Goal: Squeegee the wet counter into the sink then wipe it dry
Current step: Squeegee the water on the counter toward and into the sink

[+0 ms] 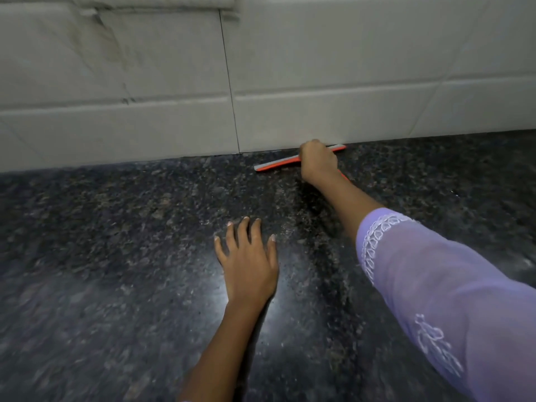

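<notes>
My right hand (pixel 318 161) reaches far forward, fist closed — my left hand (pixel 249 261) lies flat, palm down, fingers spread.

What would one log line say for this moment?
right hand: grips squeegee by wall | left hand: flat on counter | sink: unseen

Counter (pixel 116 256): glossy speckled dark granite. Wall tiles (pixel 348 68): smooth, pale, matt. Sleeve (pixel 435 285): sheer lilac cloth, white embroidery.
</notes>
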